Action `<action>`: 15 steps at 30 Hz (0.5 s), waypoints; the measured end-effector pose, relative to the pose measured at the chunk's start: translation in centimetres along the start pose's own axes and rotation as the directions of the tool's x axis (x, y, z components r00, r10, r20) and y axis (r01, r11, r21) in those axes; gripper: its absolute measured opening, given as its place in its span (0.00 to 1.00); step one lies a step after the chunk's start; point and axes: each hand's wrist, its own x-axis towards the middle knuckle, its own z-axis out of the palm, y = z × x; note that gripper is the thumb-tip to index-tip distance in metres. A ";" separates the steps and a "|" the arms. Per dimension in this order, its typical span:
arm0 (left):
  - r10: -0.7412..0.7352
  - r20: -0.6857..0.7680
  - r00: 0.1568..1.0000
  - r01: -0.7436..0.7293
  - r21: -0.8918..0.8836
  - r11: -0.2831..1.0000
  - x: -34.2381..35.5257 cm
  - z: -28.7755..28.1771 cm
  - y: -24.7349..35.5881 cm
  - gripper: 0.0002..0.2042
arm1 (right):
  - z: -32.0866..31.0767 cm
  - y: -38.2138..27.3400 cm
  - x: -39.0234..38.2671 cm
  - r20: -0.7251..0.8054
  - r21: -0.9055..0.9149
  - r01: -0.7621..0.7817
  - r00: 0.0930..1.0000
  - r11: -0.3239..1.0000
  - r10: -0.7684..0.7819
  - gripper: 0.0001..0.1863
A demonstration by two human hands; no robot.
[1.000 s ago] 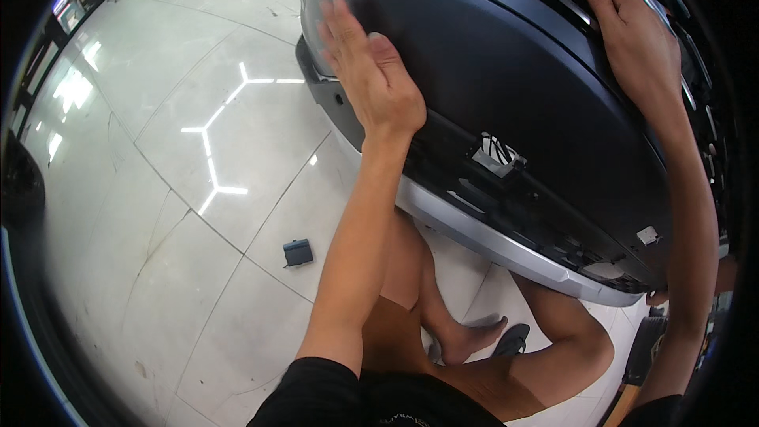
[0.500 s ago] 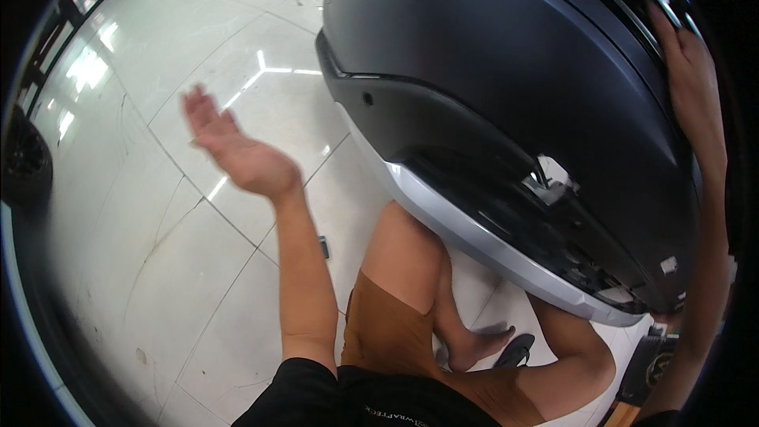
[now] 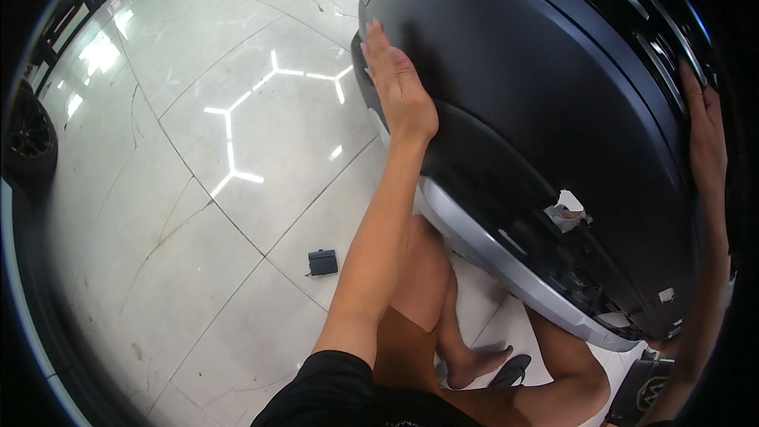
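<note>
A large car bumper (image 3: 514, 55) in matte dark grey fills the right half, with a silver lower trim (image 3: 482, 233) and a darker lower section (image 3: 466, 146). My left hand (image 3: 402, 91) is held up at the bumper's left end, fingers stretched out, with nothing in it; whether it touches the surface I cannot tell. At the far right my right hand (image 3: 708, 130) lies against the glossy black grille (image 3: 644, 39), its fingers extended and partly hidden by the picture's rim. A torn pale patch (image 3: 566, 212) shows in an opening of the bumper.
A small dark box-like thing (image 3: 322, 262) lies on the glossy tiled floor (image 3: 229, 285). A black wheel (image 3: 32, 130) stands at the far left. My bent legs (image 3: 565, 356) are under the bumper, beside a dark sandal (image 3: 510, 372). A black box (image 3: 644, 387) sits at lower right.
My left hand has swung right and upward from over the floor to the bumper's left end. The view has shifted, so the small dark thing on the floor now shows fully. My right hand stays at the grille.
</note>
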 end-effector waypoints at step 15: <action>-0.022 -0.017 1.000 0.022 0.036 0.999 -4.6 -5.6 -5.2 0.25 | -1.5 -5.8 0.6 -0.067 -0.072 0.069 0.995 0.995 -0.073 0.29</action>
